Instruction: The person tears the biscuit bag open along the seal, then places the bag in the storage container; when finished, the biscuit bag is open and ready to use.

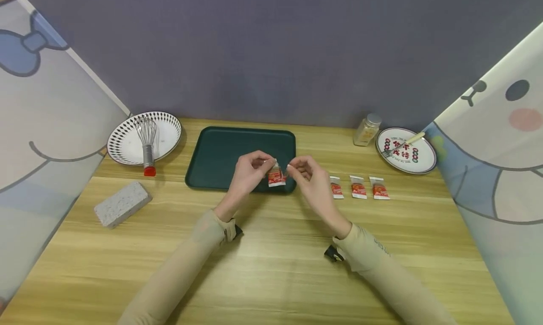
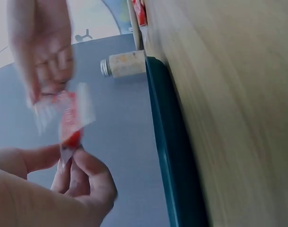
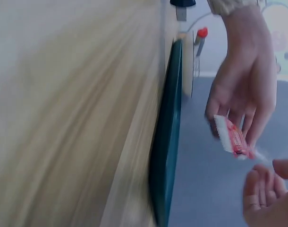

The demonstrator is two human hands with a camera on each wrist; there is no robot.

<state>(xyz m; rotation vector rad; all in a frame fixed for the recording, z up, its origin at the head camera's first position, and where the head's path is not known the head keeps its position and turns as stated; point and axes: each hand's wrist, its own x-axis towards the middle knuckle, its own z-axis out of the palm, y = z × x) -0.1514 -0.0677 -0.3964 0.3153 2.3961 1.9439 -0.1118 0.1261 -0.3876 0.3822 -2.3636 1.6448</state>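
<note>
My left hand (image 1: pixel 249 175) pinches a small red-and-clear snack packet (image 1: pixel 276 178) by its upper edge, above the front right part of a dark green tray (image 1: pixel 242 143). Beside it, the thumb and forefinger of my right hand (image 1: pixel 313 186) pinch a clear strip at the packet's side. In the left wrist view the packet (image 2: pixel 71 120) stretches between both hands and is blurred. Whether the strip is fully torn off I cannot tell. Three similar packets (image 1: pixel 358 187) lie in a row on the table, right of my right hand.
At the back left stands a patterned plate (image 1: pixel 123 148) with a whisk (image 1: pixel 147 148) on it. A grey speckled block (image 1: pixel 122 204) lies in front. A lidded jar (image 1: pixel 366 130) stands at the back right, near a plate (image 1: pixel 409 164) bearing a fork (image 1: pixel 413 139).
</note>
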